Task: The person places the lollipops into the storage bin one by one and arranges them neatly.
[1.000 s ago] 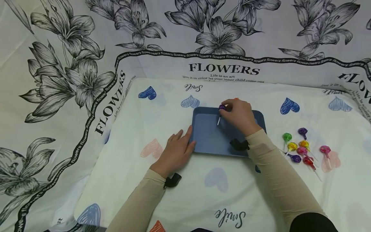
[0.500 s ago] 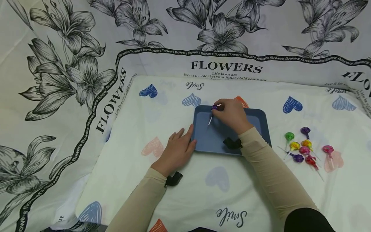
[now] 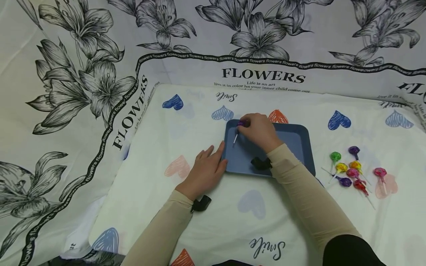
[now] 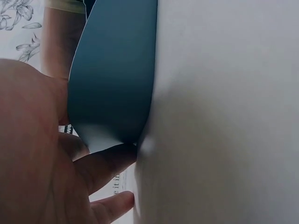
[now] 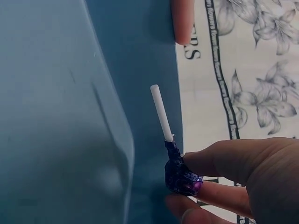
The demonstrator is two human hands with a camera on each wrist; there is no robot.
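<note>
My right hand (image 3: 260, 130) pinches a purple-wrapped lollipop (image 5: 180, 177) by its candy head, over the far left corner of the blue tray (image 3: 301, 138). The lollipop's white stick points back toward the near side in the head view. My left hand (image 3: 205, 173) rests against the tray's left side, its fingers extended along the edge. From the left wrist view, fingertips (image 4: 110, 165) touch the tray's outer wall (image 4: 114, 79). Part of the tray floor is hidden under my right hand and forearm.
Right of the tray lies a loose group of several wrapped lollipops, among them a green one (image 3: 335, 156), a red one (image 3: 360, 186) and a pink one (image 3: 380, 172) slightly apart. A heart-printed white cloth (image 3: 213, 236) covers the surface, with a flower-printed cloth (image 3: 179, 70) beyond.
My right hand has moved left across the tray with the purple lollipop, toward the far left corner. The left hand has stayed at the tray's left edge.
</note>
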